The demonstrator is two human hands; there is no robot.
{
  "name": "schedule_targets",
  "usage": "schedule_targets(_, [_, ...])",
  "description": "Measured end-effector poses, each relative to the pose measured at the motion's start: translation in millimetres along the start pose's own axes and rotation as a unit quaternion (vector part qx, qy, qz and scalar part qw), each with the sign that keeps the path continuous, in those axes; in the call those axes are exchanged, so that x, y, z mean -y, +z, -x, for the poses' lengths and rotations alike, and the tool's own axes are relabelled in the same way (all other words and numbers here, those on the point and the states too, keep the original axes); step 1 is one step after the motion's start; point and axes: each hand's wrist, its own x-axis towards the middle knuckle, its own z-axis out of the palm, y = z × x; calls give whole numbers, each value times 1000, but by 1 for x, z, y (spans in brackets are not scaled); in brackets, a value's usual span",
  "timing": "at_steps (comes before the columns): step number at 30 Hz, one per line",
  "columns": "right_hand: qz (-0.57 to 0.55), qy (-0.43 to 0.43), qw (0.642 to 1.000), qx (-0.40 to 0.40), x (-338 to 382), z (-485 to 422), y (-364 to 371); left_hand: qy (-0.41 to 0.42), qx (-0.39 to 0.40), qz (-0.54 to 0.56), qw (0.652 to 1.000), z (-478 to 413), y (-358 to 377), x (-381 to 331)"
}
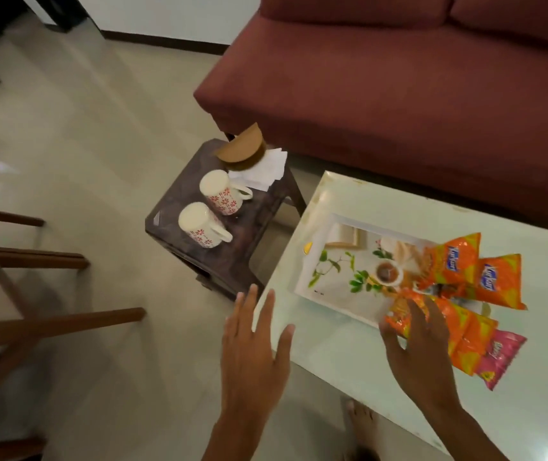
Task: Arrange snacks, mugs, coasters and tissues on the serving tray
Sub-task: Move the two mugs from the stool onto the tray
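Observation:
A white serving tray (329, 277) printed with leaves and a teacup lies on the pale glass table (349, 354). Orange snack packets (498, 281) and a pink one (502, 356) overlap its right end. My right hand (422, 347) rests with spread fingers on the nearest orange packet (405, 307). Beyond the table's left edge, my left hand (252, 347) hovers open and holds nothing. On the dark stool (179, 207) lie two white mugs (219, 191) (199, 224) with red flowers, on their sides. Behind them sit brown round coasters (239, 149) and white tissues (266, 169).
A maroon sofa (398, 94) runs behind the table and stool. A wooden chair frame (33, 324) stands at the left. Pale tiled floor (83, 144) fills the space between. A bare foot (360, 424) shows under the glass table.

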Motion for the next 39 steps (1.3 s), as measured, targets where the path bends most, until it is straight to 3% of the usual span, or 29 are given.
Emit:
schedule_targets(4, [3,-74,997,14,58,-23,33,-32,-49,12,998,-48,-25,39])
schedule_targets(8, [64,-152,984,62,116,-40,74,-6,-41,-60,997,-116,-46,91])
schedule_targets(11, [67,-189,975,93,163,-60,109,-22,-45,-52,997,-177,-57,130])
schedule_targets(14, [7,-177,978,105,204,-83,147,-82,-59,46,994,-226,-52,163])
schedule_targets(17, [-31,-159,980,116,235,-103,187,-186,-22,181,965,-258,-39,193])
schedule_targets(21, [-46,-134,982,127,253,-112,225,-186,42,283,940,-271,-19,221])
schedule_targets(27, [-65,-126,989,42,261,-107,244,-206,47,410,887,-266,-9,224])
schedule_targets(32, [-89,-120,989,-15,247,-87,220,-194,9,422,886,-237,-23,192])
schedule_targets(35, [-77,-107,988,-78,216,-68,187,-165,56,445,878,-217,-24,155])
schedule_targets(39, [-39,-1,989,-139,148,-44,138,-91,180,401,894,-191,7,83])
